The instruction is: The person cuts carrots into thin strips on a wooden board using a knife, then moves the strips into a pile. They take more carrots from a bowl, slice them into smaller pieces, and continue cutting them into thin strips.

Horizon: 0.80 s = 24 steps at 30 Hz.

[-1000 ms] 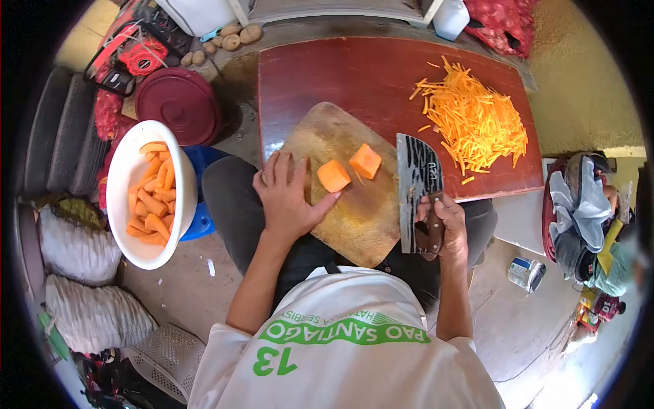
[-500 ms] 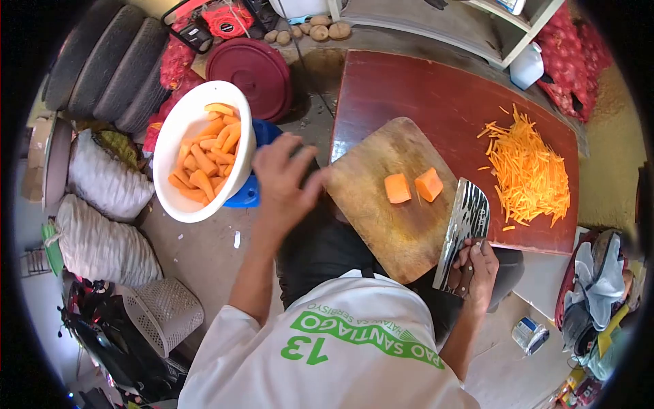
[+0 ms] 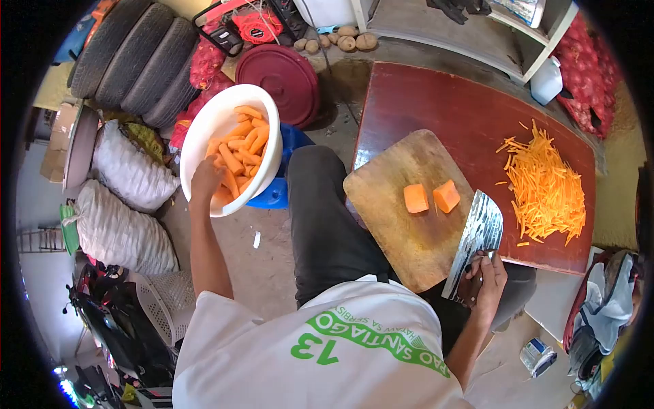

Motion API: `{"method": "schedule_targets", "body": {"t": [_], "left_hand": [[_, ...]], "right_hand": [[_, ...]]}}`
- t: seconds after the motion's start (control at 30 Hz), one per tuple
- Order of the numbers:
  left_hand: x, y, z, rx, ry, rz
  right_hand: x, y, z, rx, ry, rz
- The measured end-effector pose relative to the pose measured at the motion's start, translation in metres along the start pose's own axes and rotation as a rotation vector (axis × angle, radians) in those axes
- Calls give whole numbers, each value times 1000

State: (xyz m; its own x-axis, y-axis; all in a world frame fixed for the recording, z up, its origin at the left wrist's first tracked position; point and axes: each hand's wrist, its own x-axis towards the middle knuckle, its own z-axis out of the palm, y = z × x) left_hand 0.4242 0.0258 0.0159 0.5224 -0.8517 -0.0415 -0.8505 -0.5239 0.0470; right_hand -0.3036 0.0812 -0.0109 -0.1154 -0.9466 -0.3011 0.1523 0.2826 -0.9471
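- Two pale sacks (image 3: 126, 204) lie on the ground at the far left, just below a row of tyres (image 3: 129, 58).
- A white bowl (image 3: 208, 119) sits on a blue tub (image 3: 285, 184) to the left of the table, and it is heaped with carrot pieces (image 3: 242, 146).
- The left hand (image 3: 206, 178) is down inside the bowl at its near rim, fingers bent onto the carrot pieces. Whether they have closed on one cannot be told.
- A wooden cutting board (image 3: 402, 238) lies over the near-left corner of the dark red table (image 3: 449, 102). Two carrot chunks (image 3: 415, 198) sit close to its middle, just beside each other.
- The cleaver (image 3: 479, 235) stands at the board's right edge, blade pointing away from the person.
- The right hand (image 3: 487, 276) is wrapped tight round the cleaver's handle, just off the table's near edge.
- Carrot strips (image 3: 550, 184) lie in a loose pile at the table's right end, well apart from the board.
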Motion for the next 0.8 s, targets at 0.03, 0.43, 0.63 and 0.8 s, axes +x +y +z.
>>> {"method": "schedule_targets", "body": {"t": [0.03, 0.43, 0.63, 0.8], "left_hand": [[2, -8, 1, -93, -68, -90], [-18, -3, 24, -74, 3, -10], [-23, 17, -5, 8, 61, -67], [0, 45, -6, 75, -105, -142]], "right_hand": [[0, 0, -2, 5, -12, 8], [2, -1, 3, -15, 12, 6], [3, -1, 4, -13, 4, -15], [4, 3, 3, 6, -1, -4]]}}
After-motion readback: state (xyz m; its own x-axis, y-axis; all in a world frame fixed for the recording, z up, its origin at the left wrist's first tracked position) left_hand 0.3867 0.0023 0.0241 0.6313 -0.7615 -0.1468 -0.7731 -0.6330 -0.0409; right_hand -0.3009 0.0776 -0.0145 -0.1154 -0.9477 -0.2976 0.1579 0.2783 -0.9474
